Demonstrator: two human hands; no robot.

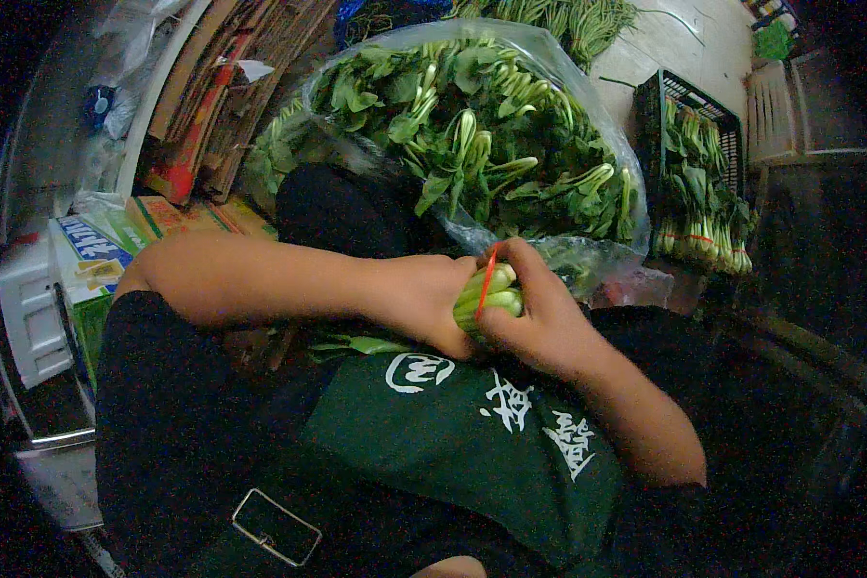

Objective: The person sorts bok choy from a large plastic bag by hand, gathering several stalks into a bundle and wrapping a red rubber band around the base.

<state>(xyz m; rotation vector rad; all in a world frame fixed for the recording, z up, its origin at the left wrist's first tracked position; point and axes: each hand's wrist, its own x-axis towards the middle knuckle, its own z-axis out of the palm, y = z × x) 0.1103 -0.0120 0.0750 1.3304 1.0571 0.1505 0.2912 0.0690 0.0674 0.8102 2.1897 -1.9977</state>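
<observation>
My left hand is closed around a bunch of leafy greens over my lap, its pale green stem ends facing up. My right hand grips the same bunch from the other side, thumb and fingers at a red band that crosses the stems. Leaves of the bunch show below my left forearm. Beyond my hands, a large clear plastic bag lies spread, full of loose leafy greens. A green apron with white writing covers my lap.
At the right stands a black plastic crate with banded bunches of greens. Flattened cardboard leans at the upper left, near a printed box. Long green beans lie on the floor at the top.
</observation>
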